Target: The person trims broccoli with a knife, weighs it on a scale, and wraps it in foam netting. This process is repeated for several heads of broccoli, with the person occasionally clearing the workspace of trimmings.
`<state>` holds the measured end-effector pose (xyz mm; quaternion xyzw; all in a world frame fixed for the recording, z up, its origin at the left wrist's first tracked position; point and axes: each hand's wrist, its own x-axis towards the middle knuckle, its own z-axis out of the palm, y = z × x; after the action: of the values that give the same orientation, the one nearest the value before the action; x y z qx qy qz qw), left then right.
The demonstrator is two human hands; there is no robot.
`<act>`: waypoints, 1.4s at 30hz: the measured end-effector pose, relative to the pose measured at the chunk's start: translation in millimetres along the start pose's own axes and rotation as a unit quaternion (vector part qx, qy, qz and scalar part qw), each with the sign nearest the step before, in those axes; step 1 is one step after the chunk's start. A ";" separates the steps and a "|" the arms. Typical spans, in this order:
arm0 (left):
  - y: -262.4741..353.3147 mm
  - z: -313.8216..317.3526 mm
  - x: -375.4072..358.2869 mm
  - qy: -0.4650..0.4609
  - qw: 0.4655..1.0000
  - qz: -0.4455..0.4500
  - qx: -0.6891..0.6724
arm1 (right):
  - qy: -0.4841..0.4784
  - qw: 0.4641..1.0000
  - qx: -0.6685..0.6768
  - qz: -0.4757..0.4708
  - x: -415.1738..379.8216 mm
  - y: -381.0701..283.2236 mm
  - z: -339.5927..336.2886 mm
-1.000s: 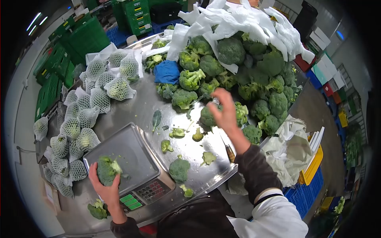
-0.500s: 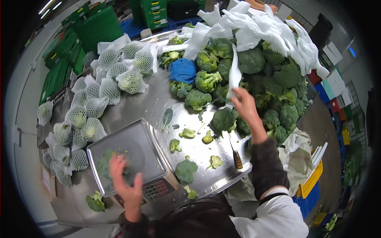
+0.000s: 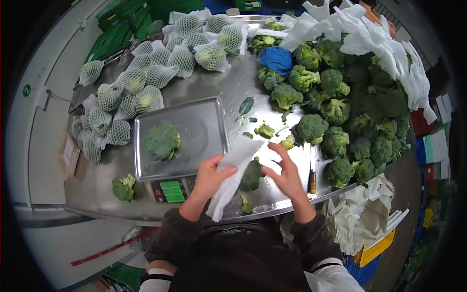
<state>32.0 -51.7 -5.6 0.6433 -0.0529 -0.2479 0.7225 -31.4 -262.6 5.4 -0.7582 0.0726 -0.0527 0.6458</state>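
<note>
My left hand (image 3: 208, 179) is closed around a white foam net sleeve (image 3: 239, 158), which lies flat and slanted between my hands. Just right of the sleeve, my right hand (image 3: 286, 176) has its thumb and fingers spread and nothing in it. A broccoli head (image 3: 162, 141) rests on the metal pan of the weighing scale (image 3: 206, 114), left of my left hand. Beneath the sleeve, another broccoli head (image 3: 251, 177) is partly hidden. A knife with a wooden handle (image 3: 312, 181) lies to the right of my right hand.
Broccoli heads (image 3: 335, 109) are piled at the right, with more foam sleeves (image 3: 369, 39) on top. Sleeved heads (image 3: 182, 61) stand at the back left. A blue cloth (image 3: 276, 60) and broccoli trimmings (image 3: 264, 130) lie on the steel table. A crumpled bag (image 3: 360, 214) hangs by its right edge.
The foam sleeve has come from the pile to the front of the table and is now in my left hand. My right hand has let go. The view has shifted; the scale's broccoli shows fully.
</note>
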 end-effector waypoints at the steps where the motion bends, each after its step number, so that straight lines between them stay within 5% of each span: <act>1: -6.1 2.8 -4.8 -0.006 1.000 -0.013 0.003 | 0.002 0.999 -0.025 -0.037 9.8 -16.0 1.8; 4: -17.4 11.2 -18.4 -0.037 0.999 -0.020 -0.021 | -0.020 0.988 -0.102 -0.111 24.3 -25.0 24.4; 6: -8.1 15.3 -30.1 -0.076 0.988 -0.042 -0.124 | 0.041 0.994 -0.058 -0.081 22.6 -15.7 41.8; 8: -1.2 7.6 -38.2 -0.058 0.967 -0.093 -0.230 | 0.126 0.985 0.114 -0.021 27.1 -9.3 53.4; 10: -9.9 4.1 -39.3 -0.032 0.960 -0.063 -0.271 | 0.055 0.927 0.345 0.135 30.0 -4.8 56.2; 12: -23.3 3.9 -36.9 0.008 0.957 -0.057 -0.283 | -0.019 0.919 0.345 0.190 17.4 -0.1 74.8; 14: -39.3 7.8 -41.4 0.064 0.984 -0.010 -0.168 | -0.013 0.998 0.063 -0.013 3.3 5.4 116.0; 15: -45.9 9.5 -41.3 0.115 0.962 0.017 -0.248 | -0.060 0.994 -0.032 -0.090 3.3 0.4 109.4; 16: -50.6 3.1 -46.9 0.121 0.960 0.023 -0.250 | 0.056 0.973 -0.134 -0.178 4.7 -7.2 119.0; 18: -38.2 -7.1 -60.7 0.150 0.975 0.149 -0.072 | 0.058 0.946 -0.159 -0.277 15.7 -2.2 112.2; 19: -26.3 -4.5 -68.1 0.174 0.966 0.147 -0.123 | 0.057 0.945 -0.158 -0.280 19.0 1.6 109.2; 20: -24.5 -10.5 -68.2 0.175 0.965 0.151 -0.122 | 0.025 0.986 0.156 -0.043 20.9 4.5 106.9; 21: -22.1 -19.6 -69.2 0.174 0.946 0.158 -0.223 | -0.012 0.872 0.446 0.201 21.3 4.8 107.0; 22: -19.2 -29.1 -70.2 0.171 0.918 0.162 -0.320 | -0.082 0.779 0.580 0.222 18.5 3.8 111.1; 24: 7.5 -48.5 -58.4 0.265 0.858 0.115 -0.426 | -0.136 0.925 0.321 0.150 0.0 -28.2 133.3; 26: 12.9 -81.8 -60.5 0.191 0.857 0.026 -0.478 | -0.324 0.781 0.394 0.360 -8.5 -12.9 135.1; 27: 0.6 -102.1 -59.5 0.058 0.853 0.022 -0.519 | -0.419 0.779 0.341 0.320 -12.2 -6.7 139.3; 28: -25.4 -120.7 -60.8 0.027 0.875 -0.031 -0.483 | -0.507 0.766 0.281 0.276 -11.4 -4.1 143.5; 29: -27.1 -114.0 -67.1 0.075 0.902 -0.076 -0.419 | -0.494 0.812 0.160 0.267 2.9 -16.5 135.5; 30: -24.7 -105.1 -75.3 0.123 0.920 -0.121 -0.351 | -0.425 0.839 0.243 0.236 11.8 -9.5 136.7; 32: 0.0 -87.4 -103.7 0.047 0.939 -0.189 -0.283 | -0.337 0.794 0.438 0.253 32.9 -16.5 131.7; 34: -19.9 -98.1 -106.9 0.120 0.879 -0.175 -0.426 | -0.319 0.779 0.484 0.239 42.7 -20.2 137.3; 36: -34.2 -128.4 -100.0 0.091 0.908 -0.152 -0.379 | -0.334 0.829 0.374 0.248 45.7 -31.4 145.0; 37: -20.5 -146.3 -87.7 0.160 0.965 -0.131 -0.161 | -0.371 0.871 0.269 0.179 56.5 -23.1 144.9; 38: -8.4 -159.2 -75.5 0.221 0.967 -0.104 0.066 | -0.326 0.927 0.133 0.127 67.1 -24.0 146.7; 40: 16.3 -163.3 -61.3 0.329 0.935 0.070 0.115 | -0.134 0.988 -0.002 -0.073 87.8 -25.4 165.6; 42: -7.6 -184.3 -28.3 0.334 0.934 0.117 0.055 | -0.069 0.992 -0.021 -0.106 114.2 -27.8 189.0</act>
<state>78.0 126.4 -36.8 0.7169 0.1030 0.0707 0.6859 115.0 -95.0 1.0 -0.7771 -0.0514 -0.0671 0.6236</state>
